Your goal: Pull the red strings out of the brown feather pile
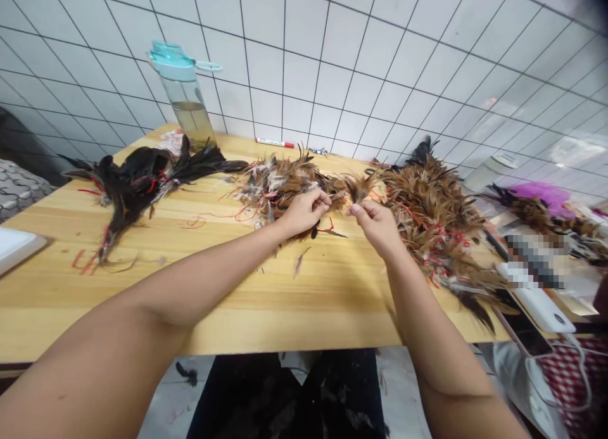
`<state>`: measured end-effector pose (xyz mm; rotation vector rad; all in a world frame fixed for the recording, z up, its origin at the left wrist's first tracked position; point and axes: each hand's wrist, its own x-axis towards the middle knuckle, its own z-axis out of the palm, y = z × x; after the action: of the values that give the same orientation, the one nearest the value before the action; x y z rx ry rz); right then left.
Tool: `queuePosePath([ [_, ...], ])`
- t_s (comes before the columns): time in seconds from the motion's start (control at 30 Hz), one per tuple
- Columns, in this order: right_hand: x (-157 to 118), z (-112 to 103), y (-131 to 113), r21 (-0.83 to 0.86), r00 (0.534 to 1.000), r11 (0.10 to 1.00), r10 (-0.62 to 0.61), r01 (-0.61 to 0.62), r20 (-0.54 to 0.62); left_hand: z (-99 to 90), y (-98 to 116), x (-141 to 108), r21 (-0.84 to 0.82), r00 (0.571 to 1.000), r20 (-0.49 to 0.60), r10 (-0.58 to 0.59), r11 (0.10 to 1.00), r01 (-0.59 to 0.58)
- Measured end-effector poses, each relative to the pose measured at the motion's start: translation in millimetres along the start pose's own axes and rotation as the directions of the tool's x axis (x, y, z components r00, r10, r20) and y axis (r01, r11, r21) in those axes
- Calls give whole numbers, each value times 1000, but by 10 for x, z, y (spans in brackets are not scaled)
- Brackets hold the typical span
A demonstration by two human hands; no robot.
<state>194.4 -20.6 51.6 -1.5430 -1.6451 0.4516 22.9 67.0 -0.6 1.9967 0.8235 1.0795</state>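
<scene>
My right hand pinches the base of a small brown feather tuft near the table's middle. Just left of it, my left hand has its fingers pressed together by the brown feather pile; what lies between them is too small to name. To the right of my hands spreads a larger heap of brown feathers with red thread among them. Bundles of black feathers tied with red thread lie at the left. A red thread and a thin dark feather lie below my hands.
A water bottle with a turquoise lid stands at the back left, near the tiled wall. A red-and-white marker lies along the back edge. A white box sits far left. A phone and white power bank are at the right.
</scene>
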Motion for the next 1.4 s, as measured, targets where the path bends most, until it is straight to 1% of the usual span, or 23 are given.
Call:
queuePosePath([
  [0.07, -121, -276, -147, -92, 996, 996, -17, 8, -91, 2, 1, -18, 65, 998, -2, 57, 996, -56],
  [0.1, -205, -421, -180, -153, 990, 988, -4, -18, -141, 6, -5, -24, 92, 997, 0, 83, 992, -82],
  [0.17, -400, -705, -152, -306, 976, 944, 56, -120, -211, 20, -27, -30, 129, 992, 2, 123, 984, -122],
  [0.2, -502, -835, -91, -390, 966, 900, 109, -196, -235, 28, -40, -30, 140, 991, 3, 137, 981, -136],
  [0.23, -598, -953, -7, -469, 950, 837, 180, -283, -253, 36, -53, -30, 148, 989, 2, 147, 978, -146],
  [0.3, -762, -1140, 200, -606, 902, 667, 327, -432, -283, 49, -76, -29, 165, 987, 5, 163, 973, -161],
  [0.33, -825, -1206, 305, -654, 865, 570, 385, -498, -323, 55, -86, -30, 174, 986, 8, 168, 970, -167],
  [0.4, -916, -1284, 485, -710, 784, 396, 502, -583, -364, 62, -103, -34, 197, 984, 19, 177, 964, -177],
  [0.47, -969, -1303, 599, -720, 712, 286, 579, -633, -396, 64, -119, -42, 221, 983, 30, 183, 958, -185],
  [0.5, -986, -1298, 630, -720, 689, 256, 602, -645, -403, 64, -125, -47, 232, 982, 34, 185, 954, -188],
  [0.53, -999, -1287, 647, -719, 677, 242, 613, -652, -407, 62, -131, -53, 242, 982, 38, 187, 951, -190],
  [0.6, -1017, -1257, 648, -720, 682, 252, 613, -647, -398, 55, -134, -64, 257, 981, 36, 189, 947, -192],
  [0.73, -1031, -1220, 576, -731, 730, 315, 586, -605, -352, 14, -77, -56, 276, 980, 1, 199, 942, -191],
  [0.8, -1026, -1213, 519, -740, 763, 336, 539, -583, -356, -33, -5, -17, 273, 980, -51, 193, 946, -173],
  [0.83, -1018, -1205, 483, -751, 789, 346, 498, -562, -360, -68, 42, 12, 264, 979, -86, 186, 952, -158],
  [0.93, -951, -1124, 330, -822, 888, 370, 329, -433, -320, -224, 203, 102, 223, 967, -188, 172, 966, -129],
  [1.0, -859, -995, 194, -864, 935, 373, 237, -339, -264, -365, 297, 124, 218, 956, -227, 186, 966, -137],
  [1.07, -735, -797, 51, -885, 973, 414, 169, -213, -155, -508, 344, 83, 251, 948, -250, 197, 959, -133],
  [1.13, -594, -541, -66, -876, 994, 476, 106, -74, -26, -614, 324, -21, 326, 951, -237, 199, 938, -115],
  [1.2, -451, -256, -137, -852, 996, 523, 54, 31, 69, -656, 239, -157, 421, 967, -153, 205, 899, -124],
  [1.27, -314, 24, -156, -818, 988, 561, 6, 125, 155, -628, 118, -280, 495, 972, 0, 234, 844, -204],
  [1.33, -188, 263, -135, -787, 977, 587, -35, 191, 212, -548, 5, -356, 558, 959, 134, 250, 781, -282],
  [1.4, -76, 437, -86, -765, 971, 607, -54, 216, 231, -448, -72, -375, 607, 945, 215, 248, 724, -328],
])
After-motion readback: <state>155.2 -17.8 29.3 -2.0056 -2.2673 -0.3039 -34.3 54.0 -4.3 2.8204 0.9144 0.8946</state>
